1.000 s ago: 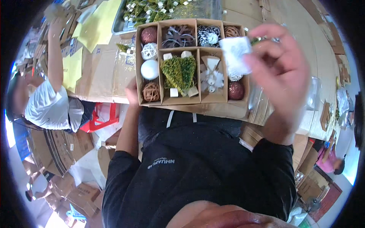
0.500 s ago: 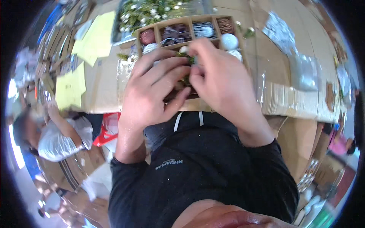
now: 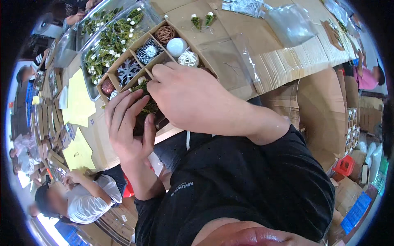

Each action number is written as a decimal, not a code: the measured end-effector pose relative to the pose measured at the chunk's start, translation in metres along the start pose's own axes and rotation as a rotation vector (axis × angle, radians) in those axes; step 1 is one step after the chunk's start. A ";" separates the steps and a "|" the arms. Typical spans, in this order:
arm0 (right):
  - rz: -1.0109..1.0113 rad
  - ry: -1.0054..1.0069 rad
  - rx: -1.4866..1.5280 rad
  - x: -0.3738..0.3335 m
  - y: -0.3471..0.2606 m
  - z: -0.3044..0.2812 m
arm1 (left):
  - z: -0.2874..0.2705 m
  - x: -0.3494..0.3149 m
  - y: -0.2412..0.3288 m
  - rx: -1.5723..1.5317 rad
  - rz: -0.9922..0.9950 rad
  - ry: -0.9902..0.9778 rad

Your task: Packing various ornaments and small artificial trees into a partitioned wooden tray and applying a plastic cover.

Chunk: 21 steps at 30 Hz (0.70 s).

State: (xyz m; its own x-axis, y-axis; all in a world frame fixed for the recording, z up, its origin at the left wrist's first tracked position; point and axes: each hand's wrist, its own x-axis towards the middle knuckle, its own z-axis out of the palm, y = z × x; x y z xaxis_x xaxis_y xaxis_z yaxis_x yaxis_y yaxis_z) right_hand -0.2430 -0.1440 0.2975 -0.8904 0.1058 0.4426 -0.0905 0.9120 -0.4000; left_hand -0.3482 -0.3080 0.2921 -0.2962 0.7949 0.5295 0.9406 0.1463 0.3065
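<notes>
One divided cardboard box on the near edge of the surface

Both hands are over the box. The left hand has its fingers spread, thumb apart, against a green mossy ornament in a near compartment; I cannot tell if its grip holds the piece. The right hand bends over the same compartment, its fingertips hidden, so I cannot tell if its grip is wide, narrow or holding something.

On the box's right side sit a brown wicker ball, a white ball and a white wicker ball. A grey snowflake and a dark red ball lie left of them. Far left is a tray of green pieces; far right, a clear plastic bag.
</notes>
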 end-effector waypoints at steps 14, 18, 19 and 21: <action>0.542 -0.535 -0.084 -0.160 0.159 -0.014 | -0.007 -0.009 -0.003 -0.560 -0.212 0.273; 0.675 0.280 -0.056 -0.123 0.114 -0.112 | -0.039 -0.009 -0.008 -0.752 -0.023 0.268; 0.582 0.637 0.144 -0.118 0.119 -0.120 | -0.039 -0.002 -0.005 -0.809 0.017 0.310; 0.299 0.773 0.637 -0.098 0.121 -0.143 | -0.040 0.003 0.003 -0.673 -0.006 0.372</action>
State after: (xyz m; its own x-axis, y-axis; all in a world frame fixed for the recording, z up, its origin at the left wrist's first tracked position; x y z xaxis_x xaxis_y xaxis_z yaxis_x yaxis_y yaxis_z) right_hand -0.1025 0.0123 0.3204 -0.4081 0.7223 0.5583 -0.3318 0.4524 -0.8278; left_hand -0.3534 -0.3285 0.3266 -0.4492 0.5277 0.7210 0.6700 -0.3349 0.6625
